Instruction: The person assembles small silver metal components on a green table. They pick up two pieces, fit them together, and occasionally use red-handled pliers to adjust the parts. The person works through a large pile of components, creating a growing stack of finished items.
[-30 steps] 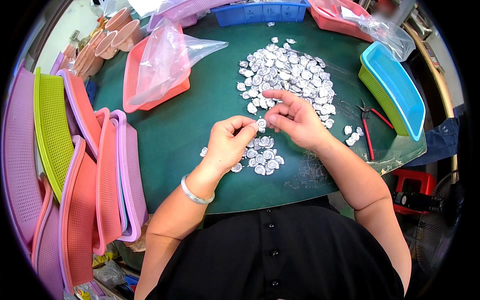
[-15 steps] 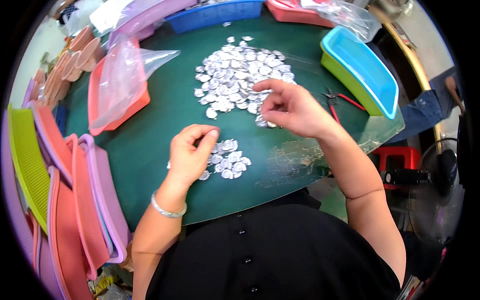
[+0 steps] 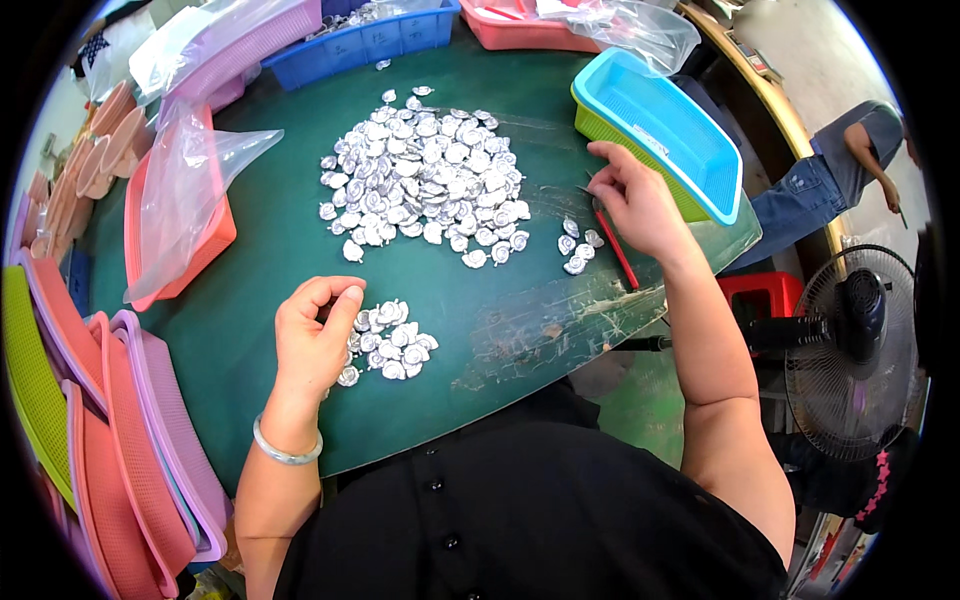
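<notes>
A heap of small silvery metal pieces, rounded with a swirl relief (image 3: 425,175), lies at the middle of the green table. A smaller group of the same silvery pieces (image 3: 395,345) rests nearer to me, beside my left hand (image 3: 308,335). That hand's thumb and forefinger are pressed together; anything between them is hidden. My right hand (image 3: 640,200) hovers right of the heap, forefinger and thumb apart with nothing visible between them. Under its fingertips lie red-handled pliers (image 3: 617,250), partly covered by the hand. Several loose silvery pieces (image 3: 577,255) sit left of the pliers.
A blue basket nested in a green one (image 3: 665,130) stands at the right edge. A coral basket with a plastic bag (image 3: 215,235) is at left, a blue basket (image 3: 370,45) at the back. Stacked baskets (image 3: 165,420) crowd the left. Right, a fan (image 3: 850,340) and another person (image 3: 830,185).
My right hand has moved from the heap rightward to the pliers. Loose pieces beside the pliers now show. My left hand stays by the small group. The whole view has shifted.
</notes>
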Demonstrator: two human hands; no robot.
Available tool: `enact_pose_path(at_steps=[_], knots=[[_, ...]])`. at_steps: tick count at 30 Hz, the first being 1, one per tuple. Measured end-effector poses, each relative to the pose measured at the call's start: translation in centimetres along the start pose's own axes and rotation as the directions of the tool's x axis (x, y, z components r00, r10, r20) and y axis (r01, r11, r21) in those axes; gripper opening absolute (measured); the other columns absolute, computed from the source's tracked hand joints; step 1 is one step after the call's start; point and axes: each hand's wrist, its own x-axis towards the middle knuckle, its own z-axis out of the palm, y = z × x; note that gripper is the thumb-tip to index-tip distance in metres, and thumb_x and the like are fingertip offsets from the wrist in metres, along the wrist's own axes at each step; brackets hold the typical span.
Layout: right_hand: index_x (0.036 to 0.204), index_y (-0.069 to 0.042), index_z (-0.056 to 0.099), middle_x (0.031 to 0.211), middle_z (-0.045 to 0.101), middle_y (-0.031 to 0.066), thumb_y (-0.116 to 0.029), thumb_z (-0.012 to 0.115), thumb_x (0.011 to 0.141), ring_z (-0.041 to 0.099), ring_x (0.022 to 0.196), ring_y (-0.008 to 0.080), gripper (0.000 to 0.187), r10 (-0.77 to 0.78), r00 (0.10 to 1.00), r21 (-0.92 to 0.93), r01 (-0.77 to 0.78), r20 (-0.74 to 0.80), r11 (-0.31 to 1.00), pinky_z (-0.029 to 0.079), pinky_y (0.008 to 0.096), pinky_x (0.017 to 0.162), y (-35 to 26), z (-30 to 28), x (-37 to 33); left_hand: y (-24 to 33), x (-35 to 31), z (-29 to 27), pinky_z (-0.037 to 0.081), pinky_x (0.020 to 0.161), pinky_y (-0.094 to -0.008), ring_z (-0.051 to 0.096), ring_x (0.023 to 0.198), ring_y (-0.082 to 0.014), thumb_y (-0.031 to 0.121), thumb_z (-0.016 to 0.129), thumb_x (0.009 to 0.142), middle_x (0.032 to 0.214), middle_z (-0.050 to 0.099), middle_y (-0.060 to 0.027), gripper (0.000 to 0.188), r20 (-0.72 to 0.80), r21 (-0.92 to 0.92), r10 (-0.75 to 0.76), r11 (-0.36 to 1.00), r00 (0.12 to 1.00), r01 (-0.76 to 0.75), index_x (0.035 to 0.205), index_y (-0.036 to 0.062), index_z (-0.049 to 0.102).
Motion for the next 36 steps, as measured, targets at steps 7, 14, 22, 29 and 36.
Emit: enact_pose_path(at_steps=[7,14,22,29,36], knots=[[0.118,-0.001,0.05,0.075,0.061,0.0076,0.004,0.056,0.078,0.059,0.069,0.0148,0.041,-0.067,0.99,0.137,0.05,0.121,0.989,0.047,0.0266,0.066,-2.8,1.5,-0.4,0.0,-0.1,0.0,0.039,0.057,-0.021,0.047,0.063,-0.0059,0.006,0.062,0.083,0.074,0.057,-0.0013,0.009,0.005,0.027,0.056,0.998,0.998,-0.056,0.087,-0.0009,0.066],[0.118,-0.004,0.049,0.084,0.061,0.0071,0.002,0.064,0.071,0.057,0.084,0.0268,0.049,-0.32,0.923,0.143,0.295,0.213,0.945,0.047,0.036,0.072,-6.1,6.3,-1.8,0.3,-0.2,0.2,0.04,0.06,-0.0217,0.049,0.066,-0.0069,0.006,0.06,0.083,0.075,0.057,-0.0008,0.01,0.045,0.085,0.108,0.99,0.993,-0.112,0.087,-0.0009,0.066],[0.118,-0.003,0.048,0.08,0.058,0.0105,-0.001,0.063,0.072,0.055,0.082,0.0284,0.048,-0.417,0.881,0.073,0.412,0.222,0.908,0.045,0.0384,0.071,-7.4,7.9,-2.1,0.4,-0.6,0.3,0.04,0.06,-0.0226,0.05,0.067,-0.008,0.007,0.061,0.083,0.076,0.057,-0.0019,0.01,0.089,0.165,0.16,0.971,0.983,-0.173,0.089,0.0004,0.067],[0.118,-0.004,0.049,0.071,0.056,0.0096,0.0,0.061,0.076,0.055,0.066,0.0268,0.044,-0.587,0.809,0.189,0.571,0.039,0.799,0.045,0.0375,0.058,-9.2,9.5,-2.5,0.8,-1.0,0.6,0.043,0.063,-0.0223,0.053,0.069,-0.0086,0.01,0.058,0.088,0.076,0.06,-0.0028,0.014,0.146,-0.005,0.065,0.998,0.987,-0.065,0.092,-0.0006,0.065],[0.118,-0.002,0.051,0.076,0.06,0.0087,0.005,0.063,0.074,0.058,0.066,0.0237,0.047,-0.731,0.647,0.194,0.762,-0.217,0.617,0.048,0.0315,0.058,-12.0,10.7,-3.1,2.2,-1.2,0.1,0.043,0.059,-0.0193,0.054,0.064,-0.0057,0.014,0.056,0.091,0.075,0.064,-0.0029,0.015,0.405,-0.329,-0.16,0.893,0.9,0.306,0.092,0.0013,0.064]])
